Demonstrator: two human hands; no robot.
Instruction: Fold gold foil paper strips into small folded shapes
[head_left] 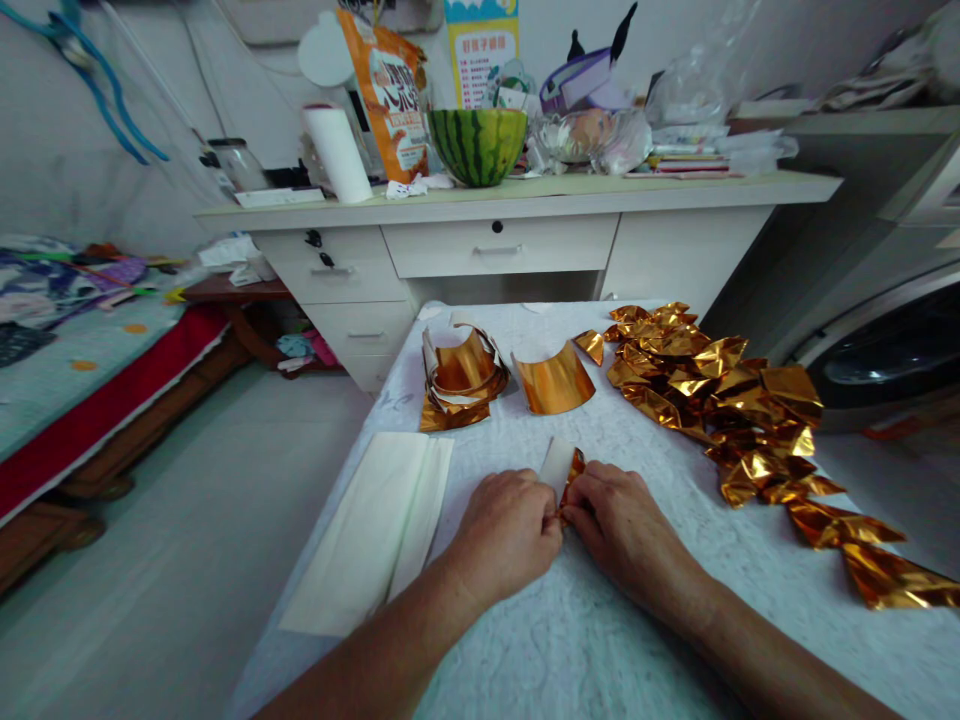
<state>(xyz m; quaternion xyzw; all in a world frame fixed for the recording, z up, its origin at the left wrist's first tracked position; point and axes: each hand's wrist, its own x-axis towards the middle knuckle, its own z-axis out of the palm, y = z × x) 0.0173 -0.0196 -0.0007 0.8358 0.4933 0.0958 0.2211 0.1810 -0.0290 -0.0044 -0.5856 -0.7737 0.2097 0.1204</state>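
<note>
Both hands meet over the cloth-covered table [510, 640]. My left hand [510, 522] is closed on a small gold-and-white strip [559, 466], whose white end sticks up beyond the fingers. My right hand [619, 515] pinches the gold edge of the same strip from the right. Behind them lie a curved gold sheet [555, 380] and a stack of curled gold and white strips [461, 375]. White paper sheets [375, 525] lie left of my hands. Folded gold foil pieces [720, 400] form a long heap on the right.
Beyond the table stands a white desk [450, 205] with drawers, bearing half a watermelon [478, 145], a paper roll [336, 152] and an orange bag [388, 100]. A bed [82, 370] is at the left, a washing machine [885, 300] at the right.
</note>
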